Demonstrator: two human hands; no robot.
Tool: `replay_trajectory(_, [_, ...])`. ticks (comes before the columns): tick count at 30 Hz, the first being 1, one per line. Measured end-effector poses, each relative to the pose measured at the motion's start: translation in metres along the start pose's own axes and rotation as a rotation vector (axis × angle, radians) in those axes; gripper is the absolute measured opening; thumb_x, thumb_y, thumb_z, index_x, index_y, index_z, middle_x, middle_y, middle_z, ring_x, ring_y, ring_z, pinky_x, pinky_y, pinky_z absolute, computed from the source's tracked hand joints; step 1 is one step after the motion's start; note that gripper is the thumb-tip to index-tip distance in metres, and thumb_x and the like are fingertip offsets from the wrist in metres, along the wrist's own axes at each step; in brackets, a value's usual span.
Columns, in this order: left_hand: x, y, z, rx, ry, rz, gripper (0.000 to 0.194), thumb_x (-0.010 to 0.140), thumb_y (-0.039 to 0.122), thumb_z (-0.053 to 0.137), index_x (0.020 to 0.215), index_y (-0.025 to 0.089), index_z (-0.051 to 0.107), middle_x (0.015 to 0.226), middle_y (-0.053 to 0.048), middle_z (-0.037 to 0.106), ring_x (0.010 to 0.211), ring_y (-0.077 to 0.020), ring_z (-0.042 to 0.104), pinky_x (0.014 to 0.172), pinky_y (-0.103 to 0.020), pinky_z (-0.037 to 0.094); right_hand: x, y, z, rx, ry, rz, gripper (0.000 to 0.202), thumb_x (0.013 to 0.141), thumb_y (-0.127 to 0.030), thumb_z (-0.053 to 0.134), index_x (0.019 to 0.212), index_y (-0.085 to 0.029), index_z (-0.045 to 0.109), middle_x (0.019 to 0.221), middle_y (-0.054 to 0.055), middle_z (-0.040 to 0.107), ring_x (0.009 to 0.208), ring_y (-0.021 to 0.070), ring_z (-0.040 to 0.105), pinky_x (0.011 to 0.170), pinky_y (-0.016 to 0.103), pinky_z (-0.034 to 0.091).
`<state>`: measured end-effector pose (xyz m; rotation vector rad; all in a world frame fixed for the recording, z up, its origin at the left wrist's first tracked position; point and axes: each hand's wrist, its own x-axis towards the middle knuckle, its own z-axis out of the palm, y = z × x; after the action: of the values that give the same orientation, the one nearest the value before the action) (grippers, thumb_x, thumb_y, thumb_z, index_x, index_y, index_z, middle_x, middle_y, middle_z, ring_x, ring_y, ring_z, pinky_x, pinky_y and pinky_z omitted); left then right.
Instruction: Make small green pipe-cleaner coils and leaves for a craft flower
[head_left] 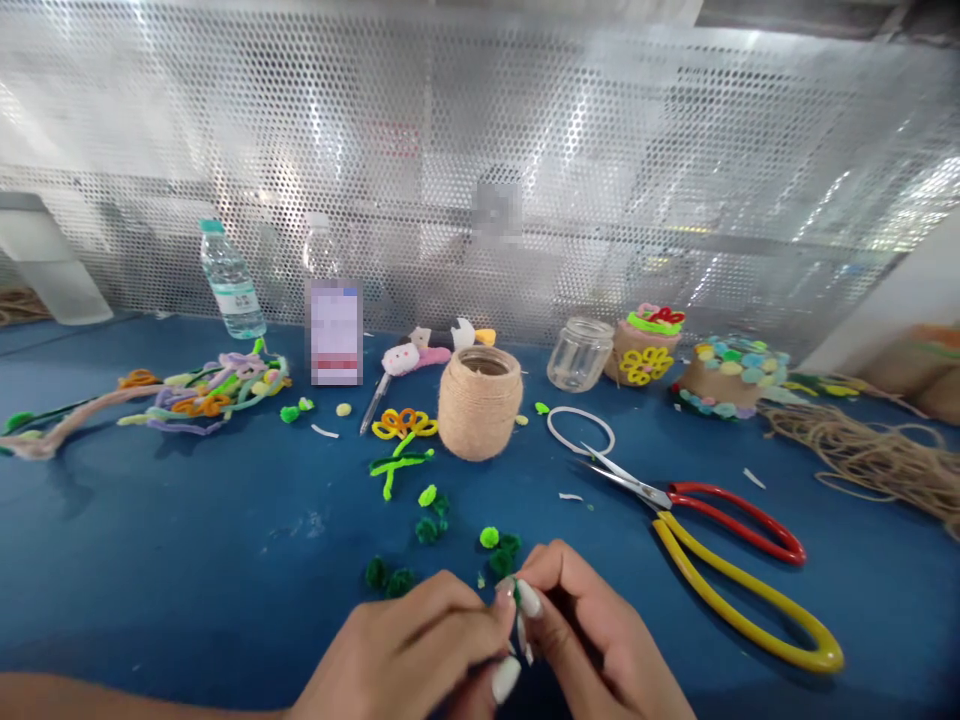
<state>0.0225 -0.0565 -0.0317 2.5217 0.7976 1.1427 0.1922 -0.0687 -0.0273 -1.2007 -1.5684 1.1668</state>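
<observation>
Near the front of the table, my left hand and my right hand meet with pinched fingertips. Between them shows a bit of a small dark green piece, mostly hidden by the fingers, so its kind is unclear. Just beyond the fingertips lie dark green pompoms and a light green pompom. More dark green pompoms rest left of my hands. Farther back, a twine-wrapped jar stands upright, its mouth uncovered. Beside it lie a yellow and orange pipe-cleaner flower and green pipe-cleaner stems.
Open scissors with red and yellow handles lie at right, near a white ring. Behind stand a glass jar, decorated jars, a water bottle and a phone. Twine and pipe cleaners flank the table.
</observation>
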Motion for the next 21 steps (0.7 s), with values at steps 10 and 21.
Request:
replay_trajectory(10, [0.0041, -0.008, -0.0031, -0.195, 0.112, -0.255, 0.007, 0.079, 0.017, 0.064, 0.084, 0.021, 0.063, 0.072, 0.004, 0.061, 0.061, -0.0045, 0.058, 0.057, -0.009, 0.047, 0.0023, -0.0036, -0.0031, 0.017, -0.123, 0.088, 0.036, 0.083, -0.054, 0.048, 0.076, -0.019, 0.051, 0.063, -0.002, 0.045, 0.057, 0.0102, 0.038, 0.052, 0.02, 0.033])
replay_trajectory(21, [0.0064, -0.0046, -0.0042, -0.213, 0.011, -0.213, 0.017, 0.085, 0.013, 0.051, 0.082, 0.019, 0.066, 0.073, 0.0, 0.059, 0.064, -0.007, 0.057, 0.059, -0.013, 0.047, 0.0003, -0.0036, -0.0006, -0.018, -0.03, 0.049, 0.027, 0.084, -0.044, 0.05, 0.074, -0.019, 0.05, 0.061, -0.002, 0.043, 0.056, 0.0106, 0.036, 0.049, 0.022, 0.03])
